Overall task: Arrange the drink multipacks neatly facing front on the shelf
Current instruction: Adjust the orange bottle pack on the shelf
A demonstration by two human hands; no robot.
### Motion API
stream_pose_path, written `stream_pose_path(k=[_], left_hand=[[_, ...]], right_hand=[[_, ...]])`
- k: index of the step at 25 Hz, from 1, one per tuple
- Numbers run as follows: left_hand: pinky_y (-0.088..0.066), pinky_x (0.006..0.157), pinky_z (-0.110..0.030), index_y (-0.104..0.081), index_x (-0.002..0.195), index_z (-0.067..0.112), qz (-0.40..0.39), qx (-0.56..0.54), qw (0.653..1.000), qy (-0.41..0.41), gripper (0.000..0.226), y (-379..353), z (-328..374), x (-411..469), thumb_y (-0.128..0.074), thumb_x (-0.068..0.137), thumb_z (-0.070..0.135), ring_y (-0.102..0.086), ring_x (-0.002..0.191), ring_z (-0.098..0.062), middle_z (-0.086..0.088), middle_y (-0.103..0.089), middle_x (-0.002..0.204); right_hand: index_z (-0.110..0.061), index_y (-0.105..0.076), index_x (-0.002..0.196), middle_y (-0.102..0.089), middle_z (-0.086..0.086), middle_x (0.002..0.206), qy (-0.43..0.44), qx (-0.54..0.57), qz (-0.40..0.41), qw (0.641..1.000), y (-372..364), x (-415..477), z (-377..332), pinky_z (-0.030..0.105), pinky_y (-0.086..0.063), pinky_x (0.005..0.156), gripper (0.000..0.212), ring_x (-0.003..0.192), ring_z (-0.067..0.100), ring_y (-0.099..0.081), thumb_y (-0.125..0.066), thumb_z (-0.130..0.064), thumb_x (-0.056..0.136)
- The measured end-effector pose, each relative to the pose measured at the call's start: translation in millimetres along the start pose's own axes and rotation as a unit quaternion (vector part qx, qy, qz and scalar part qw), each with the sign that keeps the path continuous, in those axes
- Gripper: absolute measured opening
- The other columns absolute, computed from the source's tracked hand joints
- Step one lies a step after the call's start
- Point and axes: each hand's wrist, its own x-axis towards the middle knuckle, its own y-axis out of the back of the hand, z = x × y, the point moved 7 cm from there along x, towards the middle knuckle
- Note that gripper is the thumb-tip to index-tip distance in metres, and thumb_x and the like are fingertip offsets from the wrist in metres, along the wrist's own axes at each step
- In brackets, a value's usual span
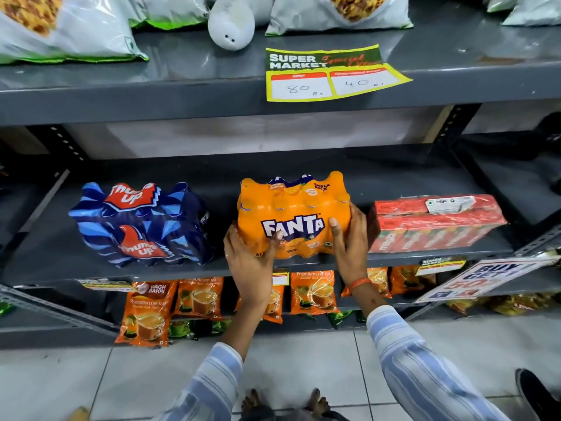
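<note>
An orange Fanta multipack [293, 205] stands on the grey middle shelf [349, 174], logo toward me. My left hand [250, 262] grips its lower left corner, thumb across the front. My right hand [349, 241] clasps its right side, thumb on the logo. To the left, apart from it, a blue Thums Up multipack [142, 224] sits turned slightly to the left. On the right a red Maaza carton pack [434, 223] lies close to my right hand, angled a little.
The upper shelf carries white snack bags [60, 28] and a yellow price tag [331, 74]. Below hang orange tea packets [148, 311]. A tilted offer sign [482, 279] juts out at the right of the shelf edge. Tiled floor and my bare feet lie underneath.
</note>
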Motion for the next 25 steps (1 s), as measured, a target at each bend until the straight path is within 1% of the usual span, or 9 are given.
stream_pose_path(k=[2, 5, 7, 9, 11, 14, 16, 20, 25], left_hand=[[-0.043, 0.102, -0.043, -0.028, 0.14, 0.006, -0.011, 0.004, 1.0, -0.016, 0.084, 5, 5, -1, -0.067, 0.077, 0.045, -0.039, 0.133, -0.032, -0.018, -0.037, 0.145], [-0.02, 0.112, -0.016, -0.02, 0.144, 0.008, 0.005, 0.023, 0.991, -0.129, 0.08, 27, 23, 6, -0.05, 0.084, 0.051, -0.023, 0.141, -0.022, -0.016, -0.027, 0.152], [-0.017, 0.117, -0.02, -0.013, 0.146, 0.014, 0.025, 0.029, 0.98, -0.194, 0.074, 52, 27, 21, -0.045, 0.089, 0.049, -0.016, 0.143, -0.017, -0.01, -0.019, 0.155], [-0.015, 0.12, -0.028, -0.007, 0.147, 0.016, 0.053, 0.031, 0.971, -0.231, 0.074, 86, 17, 42, -0.045, 0.091, 0.048, -0.013, 0.145, -0.018, -0.007, -0.014, 0.155], [-0.009, 0.121, -0.031, -0.007, 0.146, 0.009, 0.096, 0.064, 0.969, -0.217, 0.083, 127, -7, 69, -0.05, 0.088, 0.05, -0.01, 0.145, -0.023, -0.017, -0.015, 0.155], [-0.009, 0.118, -0.046, -0.008, 0.145, 0.002, 0.13, 0.104, 0.98, -0.105, 0.108, 178, -61, 104, -0.061, 0.071, 0.061, -0.01, 0.144, -0.032, -0.027, -0.015, 0.153], [-0.019, 0.116, -0.056, -0.012, 0.145, 0.003, 0.082, 0.059, 0.994, -0.034, 0.119, 192, -92, 119, -0.061, 0.06, 0.071, -0.018, 0.141, -0.038, -0.027, -0.02, 0.152], [-0.041, 0.102, -0.059, -0.023, 0.142, 0.01, 0.021, -0.021, 0.999, 0.013, 0.116, 196, -116, 130, -0.069, 0.053, 0.07, -0.037, 0.13, -0.036, -0.019, -0.033, 0.142], [-0.042, 0.1, -0.06, -0.023, 0.141, 0.012, 0.033, -0.006, 0.999, 0.017, 0.107, 196, -119, 131, -0.08, 0.059, 0.05, -0.036, 0.129, -0.035, -0.018, -0.032, 0.141]], right_hand=[[-0.009, -0.042, 0.129, -0.038, 0.02, 0.139, 0.035, -0.035, 0.085, 0.995, -4, -5, -12, 0.04, -0.035, 0.105, 0.051, 0.125, 0.023, -0.041, -0.049, -0.039, 0.089], [-0.011, -0.02, 0.145, -0.018, 0.006, 0.154, 0.175, -0.073, 0.22, 0.957, -26, -29, -72, 0.041, -0.021, 0.118, 0.058, 0.144, 0.019, -0.017, -0.035, -0.037, 0.095], [-0.011, -0.02, 0.145, -0.018, 0.001, 0.152, 0.243, -0.041, 0.236, 0.94, -58, -37, -110, 0.033, -0.021, 0.118, 0.055, 0.144, 0.015, -0.017, -0.032, -0.035, 0.097], [-0.013, -0.022, 0.145, -0.021, -0.002, 0.151, 0.258, -0.004, 0.207, 0.944, -103, -41, -133, 0.03, -0.021, 0.118, 0.052, 0.144, 0.012, -0.019, -0.031, -0.032, 0.097], [-0.012, -0.024, 0.144, -0.024, -0.003, 0.149, 0.254, 0.003, 0.155, 0.955, -153, -52, -138, 0.026, -0.019, 0.117, 0.052, 0.142, 0.008, -0.019, -0.031, -0.033, 0.097], [-0.012, -0.025, 0.145, -0.024, -0.004, 0.149, 0.166, -0.029, 0.037, 0.985, -216, -66, -103, 0.022, -0.016, 0.118, 0.063, 0.141, 0.009, -0.02, -0.03, -0.048, 0.094], [-0.014, -0.023, 0.145, -0.028, 0.002, 0.15, 0.11, -0.042, -0.019, 0.993, -243, -73, -77, 0.031, -0.021, 0.118, 0.063, 0.141, 0.015, -0.024, -0.037, -0.047, 0.093], [-0.022, -0.02, 0.145, -0.033, 0.007, 0.146, 0.089, -0.039, 0.003, 0.995, -255, -78, -67, 0.04, -0.034, 0.112, 0.064, 0.133, 0.01, -0.03, -0.029, -0.054, 0.092], [-0.021, -0.02, 0.145, -0.033, 0.009, 0.146, 0.092, -0.037, 0.005, 0.995, -257, -77, -71, 0.043, -0.038, 0.109, 0.069, 0.133, 0.013, -0.033, -0.025, -0.06, 0.088]])
